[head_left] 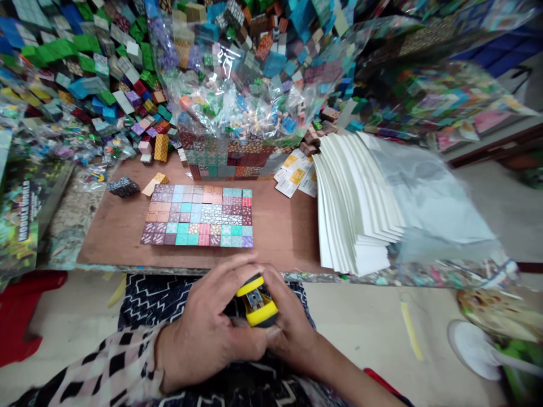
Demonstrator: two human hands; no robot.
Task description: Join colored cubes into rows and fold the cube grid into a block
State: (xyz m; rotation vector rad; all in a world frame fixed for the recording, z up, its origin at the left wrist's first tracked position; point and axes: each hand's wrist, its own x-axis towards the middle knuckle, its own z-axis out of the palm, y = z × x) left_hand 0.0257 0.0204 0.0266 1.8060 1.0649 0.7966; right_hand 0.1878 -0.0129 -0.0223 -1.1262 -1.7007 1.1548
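Note:
Both hands meet over my lap, just below the board's front edge. My left hand (203,328) and my right hand (292,328) are closed together round a small yellow and black tool (257,301), which looks like a utility knife. Its yellow end sticks up between the fingers. On the brown wooden board (280,232) in front lies a flat rectangle of small printed cubes (197,216), laid out in rows. A black patterned cube (123,186) and a yellow tile (153,184) lie loose to its left.
A clear plastic bag of mixed cubes (250,85) stands behind the rectangle. A heap of loose cubes (85,68) fills the back left. A stack of white sheets (352,209) under clear bags (424,198) lies at right. Yellow-labelled packets (294,172) lie beside it.

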